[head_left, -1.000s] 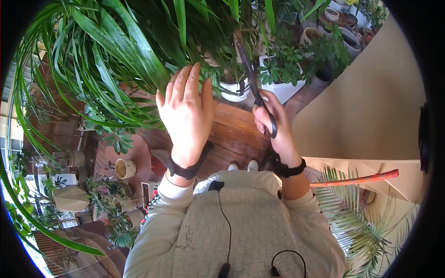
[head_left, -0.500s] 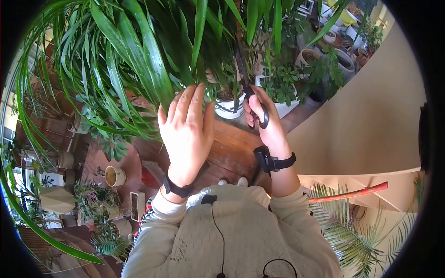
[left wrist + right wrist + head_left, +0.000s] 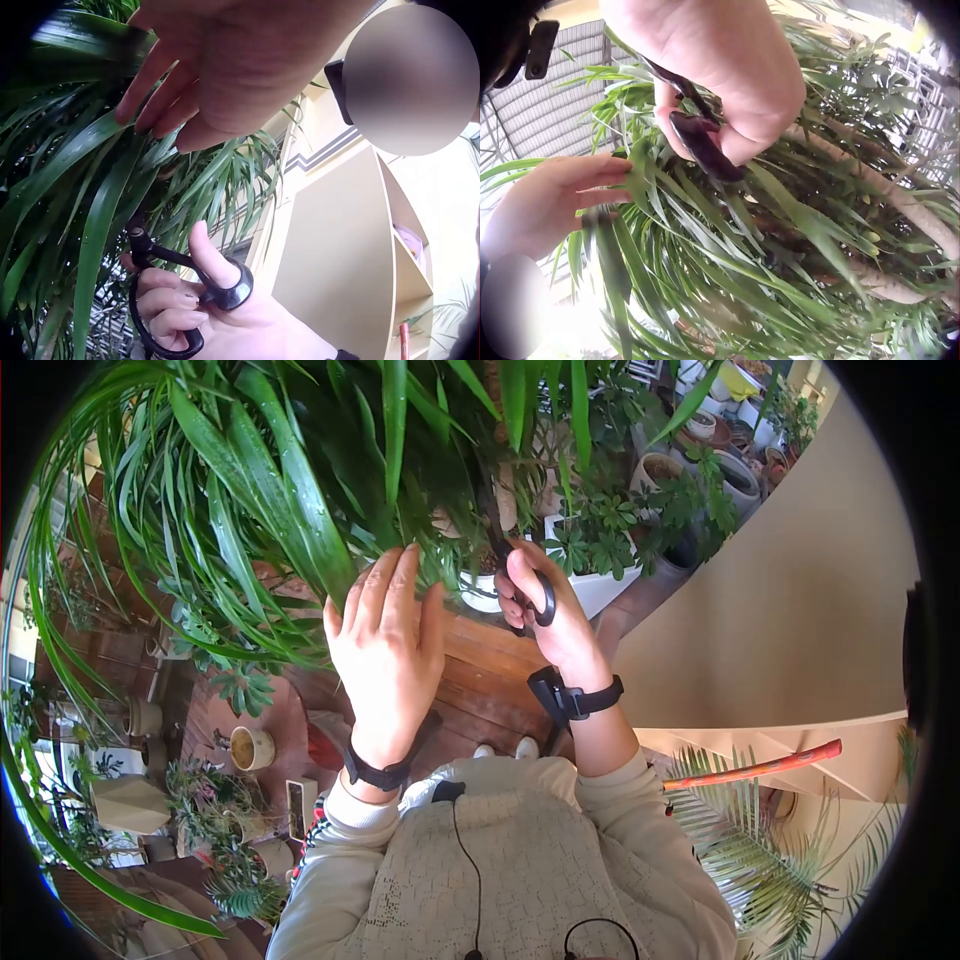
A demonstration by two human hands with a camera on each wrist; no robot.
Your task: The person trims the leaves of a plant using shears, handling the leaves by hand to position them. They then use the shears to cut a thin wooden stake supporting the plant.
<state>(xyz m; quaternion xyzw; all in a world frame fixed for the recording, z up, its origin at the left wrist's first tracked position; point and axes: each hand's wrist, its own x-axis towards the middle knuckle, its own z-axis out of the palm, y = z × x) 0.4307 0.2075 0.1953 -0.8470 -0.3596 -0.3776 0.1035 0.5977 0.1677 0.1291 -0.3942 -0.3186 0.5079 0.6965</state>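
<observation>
Long strap-like green leaves (image 3: 265,480), some with water drops, fill the upper left of the head view. My left hand (image 3: 385,650) is at their lower edge, fingers extended among the leaf ends, palm facing away. In the right wrist view, the fingertips of the left hand (image 3: 562,199) are against a leaf (image 3: 639,176). My right hand (image 3: 560,625) grips black-handled scissors (image 3: 546,600), thumb through one ring and fingers through the other. From the left wrist view, the scissors (image 3: 172,259) have their handles spread apart. Foliage partly hides their blades.
Behind the scissors stand a white round pot (image 3: 478,598) and a white planter (image 3: 605,592) with small-leaved plants. A beige panel (image 3: 760,620) curves along the right. A wooden surface (image 3: 490,660) lies below the hands, and a potted plant (image 3: 252,748) stands lower left.
My right hand has moved left with the scissors, closer to the left hand and the leaves. The left hand stays at the leaf ends with its fingers extended.
</observation>
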